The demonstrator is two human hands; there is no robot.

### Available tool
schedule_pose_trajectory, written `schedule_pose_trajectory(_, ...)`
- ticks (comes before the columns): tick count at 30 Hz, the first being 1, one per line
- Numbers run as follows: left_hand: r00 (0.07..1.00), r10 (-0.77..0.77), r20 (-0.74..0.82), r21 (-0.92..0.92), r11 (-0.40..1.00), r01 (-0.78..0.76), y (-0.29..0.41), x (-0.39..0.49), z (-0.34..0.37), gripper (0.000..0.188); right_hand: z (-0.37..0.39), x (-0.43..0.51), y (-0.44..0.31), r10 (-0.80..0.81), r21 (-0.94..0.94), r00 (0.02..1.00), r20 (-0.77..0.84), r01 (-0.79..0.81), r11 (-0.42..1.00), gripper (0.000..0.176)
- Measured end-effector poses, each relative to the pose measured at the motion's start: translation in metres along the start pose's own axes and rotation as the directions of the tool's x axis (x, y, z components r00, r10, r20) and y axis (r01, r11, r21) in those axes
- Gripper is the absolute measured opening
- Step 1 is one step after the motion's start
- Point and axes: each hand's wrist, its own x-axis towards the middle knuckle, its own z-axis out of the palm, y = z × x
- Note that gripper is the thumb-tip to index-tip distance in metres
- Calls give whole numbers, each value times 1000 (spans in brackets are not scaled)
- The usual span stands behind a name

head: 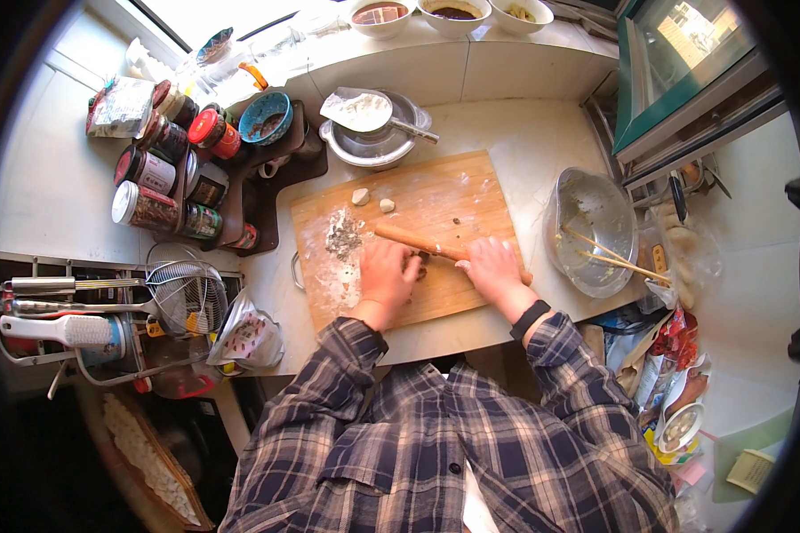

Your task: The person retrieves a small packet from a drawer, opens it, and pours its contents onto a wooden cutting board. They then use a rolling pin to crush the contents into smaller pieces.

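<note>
On a wooden cutting board [433, 193] lies a wooden rolling pin [420, 243], slanting from upper left to lower right. My right hand [497, 270] rests over its right part, fingers around the wood. Below the pin's left part, my left hand [387, 273] has curled fingers close to some dark brown bits [423, 263]. Whether it grips any of them is hidden. Two small pale dough pieces [361, 196] sit toward the board's far side. White flour with a greyish-dark patch [344, 236] covers the board left of my left hand.
Behind the board, a metal scoop of flour [360, 112] lies across a metal bowl [373, 148]. A clear bowl with chopsticks [590, 233] stands right. Jars [145, 170] crowd a tiered rack at left, near hanging strainers [187, 286]. Several white bowls [453, 14] line the ledge beneath an open window [687, 60].
</note>
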Motion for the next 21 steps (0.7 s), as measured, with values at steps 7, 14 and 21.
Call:
schedule_pose_trajectory(7, 999, -37, 20, 284, 958, 30, -23, 10, -15, 45, -4, 33, -28, -115, -82, 980, 164, 130, 988, 36)
schedule_pose_trajectory(14, 960, -178, 216, 273, 955, 115, -24, -3, -1, 52, 4, 31, -28, -186, -79, 974, 131, 197, 977, 37)
schedule_pose_trajectory(21, 961, -178, 213, 309, 945, 106, -28, 0, 4, 53, 11, 35, -22, -203, -35, 965, 164, 211, 977, 39)
